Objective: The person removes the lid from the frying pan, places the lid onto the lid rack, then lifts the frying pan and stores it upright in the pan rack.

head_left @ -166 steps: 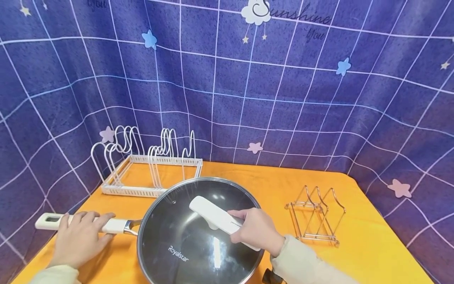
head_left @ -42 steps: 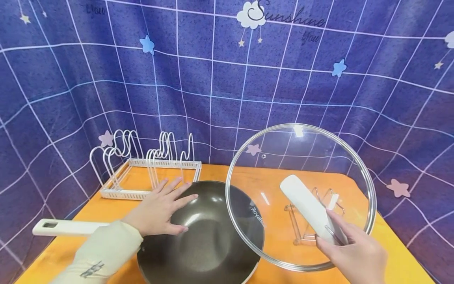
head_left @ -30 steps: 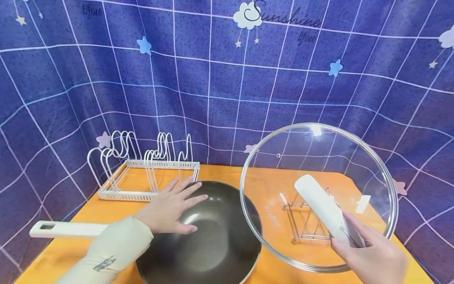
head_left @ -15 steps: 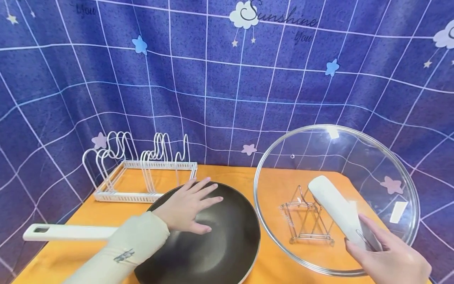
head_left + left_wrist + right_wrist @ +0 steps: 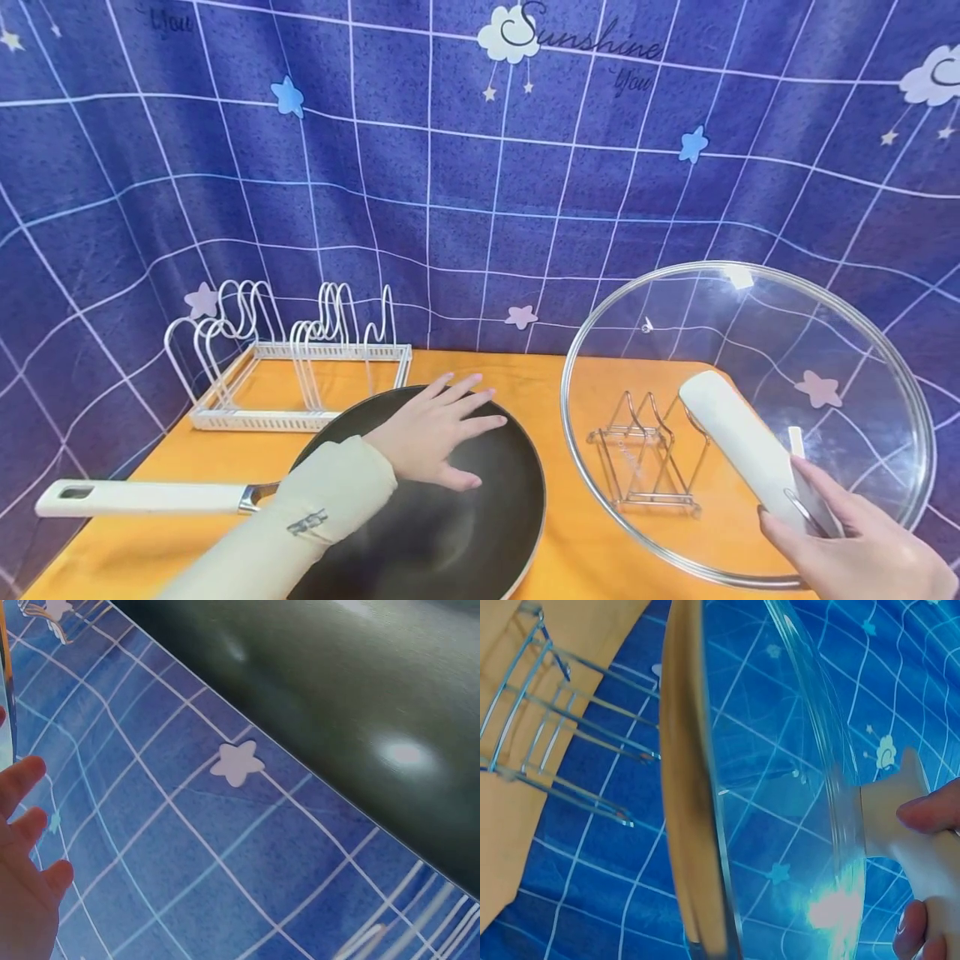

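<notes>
- Pan handle (image 5: pixel 150 498): appears to overhang table's (image 5: pixel 555 550) left edge; left sleeve (image 5: pixel 337 475) catching it could swing the pan (image 5: pixel 472 533).
- Rack (image 5: pixel 262 419): near back left corner, close behind pan; such a swing could shove it.
- Pan: toward front edge. Left hand (image 5: pixel 435 433) over it, fingers spread, holding nothing; contact unclear.
- Stand (image 5: pixel 577 720): toward right edge, seen through the raised, tilted lid (image 5: pixel 750 333); glare could hide it, so lid clips it.
- Right hand (image 5: pixel 870 533): grips lid knob (image 5: pixel 742 442) near one end; lid's weight could twist it loose.

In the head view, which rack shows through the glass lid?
The metal wire rack on the right; the white rack stands on the left, not behind the lid.
</notes>
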Demonstrator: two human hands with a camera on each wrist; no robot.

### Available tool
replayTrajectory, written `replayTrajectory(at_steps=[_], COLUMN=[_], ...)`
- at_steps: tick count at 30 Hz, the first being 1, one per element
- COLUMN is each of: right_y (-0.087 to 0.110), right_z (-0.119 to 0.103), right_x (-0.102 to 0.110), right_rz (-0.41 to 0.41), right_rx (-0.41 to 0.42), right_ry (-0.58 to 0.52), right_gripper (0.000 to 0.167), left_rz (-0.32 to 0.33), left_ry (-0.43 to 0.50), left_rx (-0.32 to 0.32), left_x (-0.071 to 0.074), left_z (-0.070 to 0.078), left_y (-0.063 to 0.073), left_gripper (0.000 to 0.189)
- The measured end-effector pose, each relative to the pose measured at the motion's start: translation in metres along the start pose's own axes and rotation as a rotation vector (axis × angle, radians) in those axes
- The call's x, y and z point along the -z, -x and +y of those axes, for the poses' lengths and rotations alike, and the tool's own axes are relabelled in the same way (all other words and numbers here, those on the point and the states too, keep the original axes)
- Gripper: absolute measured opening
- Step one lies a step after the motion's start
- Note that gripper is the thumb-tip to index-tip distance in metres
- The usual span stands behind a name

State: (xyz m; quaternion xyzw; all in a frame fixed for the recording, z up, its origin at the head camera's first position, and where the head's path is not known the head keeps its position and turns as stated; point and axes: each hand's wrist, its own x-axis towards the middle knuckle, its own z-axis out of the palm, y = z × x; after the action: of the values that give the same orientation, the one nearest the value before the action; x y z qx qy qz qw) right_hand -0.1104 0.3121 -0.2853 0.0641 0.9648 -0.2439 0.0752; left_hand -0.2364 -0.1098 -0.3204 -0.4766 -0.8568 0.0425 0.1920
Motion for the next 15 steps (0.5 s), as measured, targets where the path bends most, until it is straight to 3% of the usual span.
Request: replayTrajectory(at_steps=[4, 9, 11, 15], right_y=[0.002, 0.004, 0.006, 0.010], right_z=[0.006, 0.016, 0.017, 0.018], right_x=[0.004, 0.001, 0.000, 0.003], right_rz=[-0.015, 0.181, 0.262, 0.266], right_rx=[0.024, 0.078, 0.049, -0.064], right_ry=[-0.009, -0.003, -0.035, -0.109], right_gripper=[0.088, 0.087, 0.086, 0.089], left_rz=[-0.007, -0.021, -0.034, -0.075], left_ry=[-0.001, 0.017, 0.022, 0.030], left_rx=[0.001, -0.009, -0.013, -0.005], left_x=[-0.001, -0.007, -0.010, -0.014], left_z=[0.003, 0.006, 0.007, 0.011], left_y=[-0.013, -0.031, -0.039, -0.053], left_gripper=[0.070, 0.070, 0.071, 0.071])
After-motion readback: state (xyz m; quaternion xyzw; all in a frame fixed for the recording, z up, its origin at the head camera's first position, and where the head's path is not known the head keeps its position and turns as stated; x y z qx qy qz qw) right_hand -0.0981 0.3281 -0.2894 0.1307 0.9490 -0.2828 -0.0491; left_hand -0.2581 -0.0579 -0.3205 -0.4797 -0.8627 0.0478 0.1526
